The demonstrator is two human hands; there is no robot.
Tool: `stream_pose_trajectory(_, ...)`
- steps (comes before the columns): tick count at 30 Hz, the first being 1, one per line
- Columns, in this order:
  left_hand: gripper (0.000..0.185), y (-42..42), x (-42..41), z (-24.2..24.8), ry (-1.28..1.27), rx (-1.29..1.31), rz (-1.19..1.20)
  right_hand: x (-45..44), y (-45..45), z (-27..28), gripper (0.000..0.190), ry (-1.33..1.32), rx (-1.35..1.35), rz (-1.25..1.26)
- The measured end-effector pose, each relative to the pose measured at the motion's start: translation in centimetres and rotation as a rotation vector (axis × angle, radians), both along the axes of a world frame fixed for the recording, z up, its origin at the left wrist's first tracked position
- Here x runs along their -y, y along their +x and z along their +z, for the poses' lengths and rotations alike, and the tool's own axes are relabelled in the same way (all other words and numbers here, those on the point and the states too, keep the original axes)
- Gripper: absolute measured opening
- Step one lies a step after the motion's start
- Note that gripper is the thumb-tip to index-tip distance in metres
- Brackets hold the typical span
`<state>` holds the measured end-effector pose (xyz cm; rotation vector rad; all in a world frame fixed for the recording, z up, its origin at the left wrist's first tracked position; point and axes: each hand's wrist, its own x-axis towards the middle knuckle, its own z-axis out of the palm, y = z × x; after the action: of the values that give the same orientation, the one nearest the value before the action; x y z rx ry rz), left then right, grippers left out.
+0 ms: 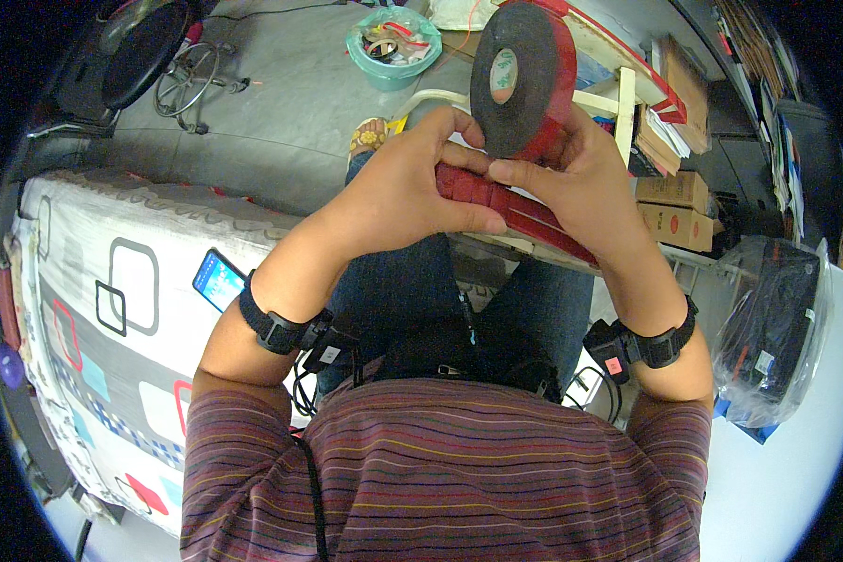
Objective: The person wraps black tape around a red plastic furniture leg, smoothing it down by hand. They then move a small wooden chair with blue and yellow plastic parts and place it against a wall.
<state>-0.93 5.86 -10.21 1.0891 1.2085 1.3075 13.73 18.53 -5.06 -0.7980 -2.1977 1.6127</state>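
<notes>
My left hand [407, 183] grips a red-covered bar [534, 216], its thumb along the near side and its fingers over the far side. A large roll of black foam tape with a red liner [523, 81] stands on edge just above the bar. Around the roll's lower right side, my right hand [583, 179] has its fingers behind and its thumb stretched toward the left fingers. Both hands nearly meet where roll and bar come close. Whether a strip of tape joins them is hidden by the fingers.
To the left is a bed with a patterned sheet [77, 246], a lit phone [219, 279] on it. A lined waste bin [393, 81] stands ahead. A red-edged white frame [625, 88], cardboard boxes [674, 211] and a plastic-wrapped black item [769, 330] are at right.
</notes>
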Motion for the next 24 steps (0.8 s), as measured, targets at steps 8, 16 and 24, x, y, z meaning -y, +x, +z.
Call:
stream_pose_trajectory(8, 0.059, 0.3, 0.3, 0.5, 0.04, -0.078, -0.006, -2.6, -2.2, 10.7, 0.026, 0.477, -0.342, 0.261)
stream_pose_trajectory(16, 0.059, 0.0, 0.5, 0.0, 0.321, -0.245, 0.025, -2.1, 2.4, 9.5, 0.025, -0.112, -0.491, -0.123)
stream_pose_trajectory(24, 0.069, 0.8, 0.6, -0.3, 0.451, -0.512, 0.177, -1.7, 13.8, 9.5, 0.029, -0.011, -0.561, -0.368)
